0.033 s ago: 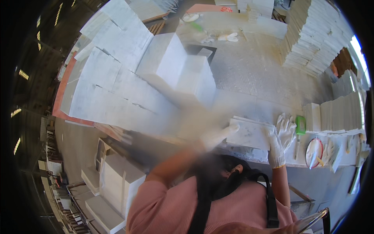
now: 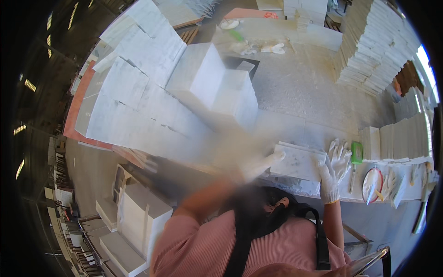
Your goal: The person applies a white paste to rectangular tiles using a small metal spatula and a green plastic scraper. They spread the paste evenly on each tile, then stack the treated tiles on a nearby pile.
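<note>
Both my hands wear white gloves and meet at a small stack of thin white stone tiles [image 2: 297, 161] at the table's near edge. My left hand [image 2: 258, 168] holds the stack's left end, its thumb along the top tile; a blurred haze hides its other fingers. At the right end, my right hand [image 2: 328, 180] grips the tiles, with part of it over the top face. Just beyond that hand is a white glove [image 2: 340, 154] with spread fingers, apparently a loose one. Next to it lies a green-headed tool [image 2: 356, 153] with a thin handle.
White blocks [image 2: 196, 76] and large pale slabs [image 2: 138, 97] stand at left. A tall tile stack [image 2: 374, 51] rises at back right, shorter tile rows [image 2: 404, 141] nearer. A red-rimmed round dish [image 2: 372, 184] sits at the right. White boxes [image 2: 143, 212] stand lower left.
The whole view has shifted very slightly, with things sitting a little lower in the picture. Both hands keep their places on the tiles.
</note>
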`<state>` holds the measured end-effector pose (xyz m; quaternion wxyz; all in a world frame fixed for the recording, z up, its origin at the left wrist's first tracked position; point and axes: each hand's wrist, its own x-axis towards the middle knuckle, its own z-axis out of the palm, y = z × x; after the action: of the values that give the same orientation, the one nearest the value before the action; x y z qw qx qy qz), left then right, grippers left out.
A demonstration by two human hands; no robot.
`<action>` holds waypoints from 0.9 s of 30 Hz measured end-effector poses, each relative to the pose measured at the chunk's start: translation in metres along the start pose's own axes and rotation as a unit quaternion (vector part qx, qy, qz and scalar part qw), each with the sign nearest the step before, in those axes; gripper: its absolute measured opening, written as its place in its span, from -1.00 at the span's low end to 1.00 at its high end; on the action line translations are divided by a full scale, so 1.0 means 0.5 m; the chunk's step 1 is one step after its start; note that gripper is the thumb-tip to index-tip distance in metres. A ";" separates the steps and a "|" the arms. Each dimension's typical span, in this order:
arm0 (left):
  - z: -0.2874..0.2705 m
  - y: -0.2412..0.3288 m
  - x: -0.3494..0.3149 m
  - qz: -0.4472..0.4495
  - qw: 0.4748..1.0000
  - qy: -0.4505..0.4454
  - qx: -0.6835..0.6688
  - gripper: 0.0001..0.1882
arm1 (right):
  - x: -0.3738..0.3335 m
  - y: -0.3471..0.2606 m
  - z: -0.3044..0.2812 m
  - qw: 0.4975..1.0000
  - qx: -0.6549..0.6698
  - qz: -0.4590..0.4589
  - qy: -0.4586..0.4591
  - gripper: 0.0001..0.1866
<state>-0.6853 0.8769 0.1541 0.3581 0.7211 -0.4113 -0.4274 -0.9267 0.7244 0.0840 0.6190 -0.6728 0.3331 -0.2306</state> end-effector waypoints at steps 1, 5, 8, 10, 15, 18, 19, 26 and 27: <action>-0.018 0.014 -0.011 0.021 0.994 0.011 0.105 -0.45 | -0.002 -0.017 0.000 1.000 0.013 0.017 -0.005 -0.48; -0.017 0.033 -0.027 0.106 0.994 -0.037 0.010 -0.44 | -0.009 -0.069 0.008 0.997 0.028 0.056 -0.041 -0.32; 0.010 0.000 -0.014 0.019 0.995 -0.062 -0.074 -0.43 | -0.009 -0.085 0.021 0.995 0.040 0.070 -0.051 -0.28; 0.023 -0.027 0.002 0.014 0.992 -0.073 -0.101 -0.44 | -0.012 -0.086 0.028 0.996 0.048 0.055 -0.045 -0.32; 0.036 -0.028 0.016 -0.005 0.982 -0.137 -0.130 -0.47 | -0.012 -0.071 0.042 0.997 0.069 0.026 -0.005 -0.49; 0.034 -0.008 0.006 -0.098 0.980 -0.092 -0.149 -0.46 | -0.011 -0.059 0.045 0.998 0.045 0.031 0.015 -0.37; 0.040 -0.003 -0.001 -0.107 0.976 -0.060 -0.179 -0.45 | -0.012 -0.057 0.044 0.998 0.016 0.053 0.025 -0.32; 0.019 0.012 -0.017 -0.070 0.983 -0.077 -0.150 -0.48 | -0.018 -0.107 0.055 0.999 -0.021 -0.017 0.041 -0.16; -0.003 0.019 -0.010 -0.067 0.990 -0.103 -0.065 -0.51 | -0.018 -0.121 0.058 0.999 0.033 -0.019 0.031 -0.16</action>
<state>-0.6884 0.8779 0.1647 0.3303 0.6747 -0.3678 -0.5481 -0.9017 0.7513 0.1410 0.6252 -0.6511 0.3316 -0.2744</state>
